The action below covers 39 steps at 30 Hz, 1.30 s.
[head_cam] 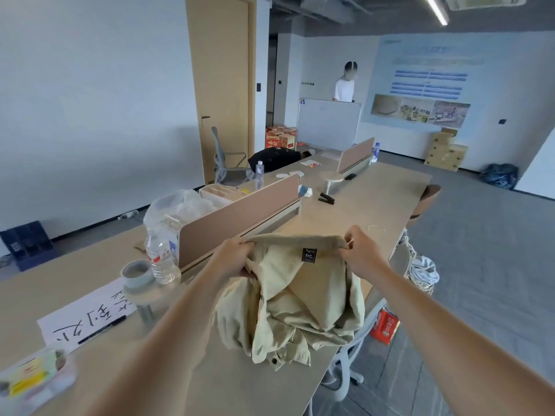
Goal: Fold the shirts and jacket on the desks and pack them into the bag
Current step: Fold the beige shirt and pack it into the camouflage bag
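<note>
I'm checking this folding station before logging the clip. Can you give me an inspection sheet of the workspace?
Surface: tan desk, divider panel along its middle.
Job's things: beige jacket, top lifted, rest crumpled on the desk; not yet folded.
Clutter: water bottle, grey cup, written paper sheet with a black marker on it, stapler.
Grippers: left hand and right hand each grip the collar, fingers curled.
Cables: nothing seen.
Surroundings: a person behind a whiteboard, cardboard boxes by the wall.
</note>
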### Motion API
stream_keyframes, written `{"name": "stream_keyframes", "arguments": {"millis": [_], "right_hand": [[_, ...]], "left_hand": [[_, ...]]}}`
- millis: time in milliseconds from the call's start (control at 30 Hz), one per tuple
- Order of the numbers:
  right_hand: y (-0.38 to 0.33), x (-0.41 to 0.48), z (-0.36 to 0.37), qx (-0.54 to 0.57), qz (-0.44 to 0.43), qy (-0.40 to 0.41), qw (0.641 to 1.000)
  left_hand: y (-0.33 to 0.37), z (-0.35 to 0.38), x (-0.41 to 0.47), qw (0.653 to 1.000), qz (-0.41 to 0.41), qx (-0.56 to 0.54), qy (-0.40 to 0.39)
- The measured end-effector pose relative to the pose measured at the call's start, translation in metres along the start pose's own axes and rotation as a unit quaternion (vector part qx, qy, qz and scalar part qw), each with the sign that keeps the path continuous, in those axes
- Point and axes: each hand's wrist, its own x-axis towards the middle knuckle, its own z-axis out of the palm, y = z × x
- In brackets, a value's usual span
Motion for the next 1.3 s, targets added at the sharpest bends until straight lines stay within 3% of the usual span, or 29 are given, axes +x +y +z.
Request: {"name": "stream_keyframes", "arguments": {"millis": [200,367,567,733,867,967,1033,1133,1233,1300], "right_hand": [[-0.008,-0.022,0.014,-0.067,0.031,0.018,0.997],[-0.007,-0.033,0.017,-0.095,0.025,0.009,0.995],[-0.013,-0.036,0.014,-0.040,0.044,0.103,0.993],[-0.019,-0.031,0.007,-0.059,0.064,0.125,0.988],[-0.029,-0.026,-0.005,0.019,0.114,0.144,0.983],[-0.048,-0.018,-0.026,0.082,0.105,0.148,0.980],[-0.073,-0.011,-0.048,0.118,0.088,0.170,0.974],[-0.119,-0.003,-0.089,0.189,0.066,0.228,0.953],[-0.159,0.003,-0.131,0.255,0.047,0.284,0.923],[-0.175,0.005,-0.153,0.235,0.014,0.303,0.923]], "left_hand": [[0.001,-0.018,-0.007,0.996,0.003,-0.085,0.029],[0.008,-0.028,-0.016,0.998,0.028,-0.028,0.045],[0.012,-0.032,-0.018,0.997,0.048,0.000,0.057],[0.024,-0.025,-0.022,0.991,0.063,0.069,0.098],[0.032,-0.024,-0.026,0.984,0.042,0.149,0.083],[0.048,-0.031,-0.028,0.978,0.028,0.198,0.055],[0.075,-0.037,-0.027,0.982,0.040,0.179,0.044],[0.127,-0.051,-0.028,0.995,0.045,-0.016,0.089],[0.179,-0.062,-0.031,0.982,0.090,-0.115,0.122],[0.205,-0.069,-0.033,0.969,0.118,-0.164,0.141]]}}
